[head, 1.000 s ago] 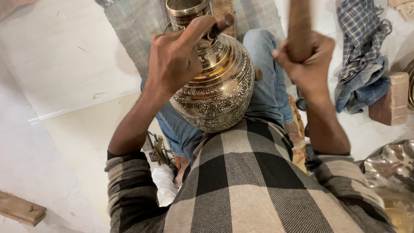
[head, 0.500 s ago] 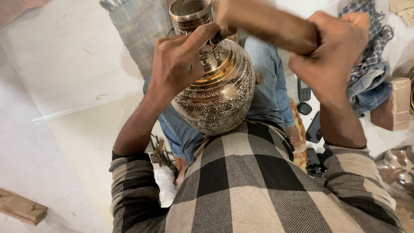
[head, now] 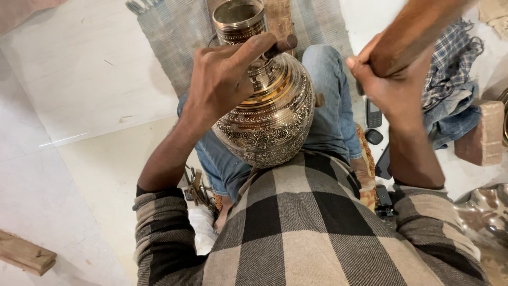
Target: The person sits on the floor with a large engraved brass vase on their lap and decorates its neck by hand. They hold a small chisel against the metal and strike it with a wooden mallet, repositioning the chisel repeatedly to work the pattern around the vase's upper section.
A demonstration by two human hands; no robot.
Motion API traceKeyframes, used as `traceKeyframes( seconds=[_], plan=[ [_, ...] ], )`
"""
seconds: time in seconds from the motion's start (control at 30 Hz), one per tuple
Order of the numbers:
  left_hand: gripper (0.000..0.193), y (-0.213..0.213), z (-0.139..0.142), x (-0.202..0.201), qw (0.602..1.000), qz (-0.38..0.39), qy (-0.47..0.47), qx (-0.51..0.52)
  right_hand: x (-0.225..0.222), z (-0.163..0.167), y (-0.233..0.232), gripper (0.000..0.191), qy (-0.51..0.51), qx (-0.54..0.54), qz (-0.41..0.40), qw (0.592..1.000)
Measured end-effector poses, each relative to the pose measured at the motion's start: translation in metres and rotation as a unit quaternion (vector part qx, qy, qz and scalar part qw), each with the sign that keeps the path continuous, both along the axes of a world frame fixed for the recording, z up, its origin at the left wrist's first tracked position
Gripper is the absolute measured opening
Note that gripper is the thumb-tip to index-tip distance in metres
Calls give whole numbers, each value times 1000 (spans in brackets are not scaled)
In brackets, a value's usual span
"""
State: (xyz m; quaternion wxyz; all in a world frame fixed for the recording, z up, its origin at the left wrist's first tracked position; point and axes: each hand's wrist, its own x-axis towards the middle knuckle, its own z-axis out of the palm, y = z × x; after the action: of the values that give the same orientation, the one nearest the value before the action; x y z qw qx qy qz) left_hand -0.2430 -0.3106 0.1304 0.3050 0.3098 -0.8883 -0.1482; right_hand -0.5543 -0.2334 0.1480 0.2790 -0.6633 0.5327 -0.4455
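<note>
A round engraved brass pot [head: 270, 114] rests on my lap, its open neck pointing away from me. My left hand [head: 225, 77] lies on the pot's shoulder and pinches a short metal chisel [head: 281, 45] against it. My right hand [head: 394, 79] is raised to the right of the pot, shut around a thick wooden mallet handle [head: 418, 29] that runs up out of view.
A grey woven mat [head: 174, 37] lies under the pot. Several small metal tools [head: 196, 188] sit by my left knee. Checked cloth [head: 450, 69], a brick block [head: 484, 132] and dark phones [head: 373, 114] are at right. A wooden plank [head: 24, 254] lies lower left.
My right hand swung the mallet handle down across the pot's neck, then lifted it back up to the right. My left hand and the chisel stayed on the pot.
</note>
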Motion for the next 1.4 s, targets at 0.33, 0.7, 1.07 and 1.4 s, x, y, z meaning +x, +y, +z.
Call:
traceKeyframes(
  seconds=[0.33, 0.7, 1.07, 1.4],
  plan=[
    [71, -1, 8, 0, 1000, -8, -22, 16, 3, 8, 5, 22, 285, -39, -92, 953],
    [69, -4, 8, 1, 999, -23, -26, 2, 5, 13, 8, 21, 175, 0, -91, 980],
    [71, -9, -5, 2, 999, -30, -37, 8, 1, 14, 9, 14, 38, 21, -2, 999],
    [25, -11, -2, 12, 875, -14, 442, 198, 5, -57, 48, 11, -160, 240, -127, 949]
  ],
)
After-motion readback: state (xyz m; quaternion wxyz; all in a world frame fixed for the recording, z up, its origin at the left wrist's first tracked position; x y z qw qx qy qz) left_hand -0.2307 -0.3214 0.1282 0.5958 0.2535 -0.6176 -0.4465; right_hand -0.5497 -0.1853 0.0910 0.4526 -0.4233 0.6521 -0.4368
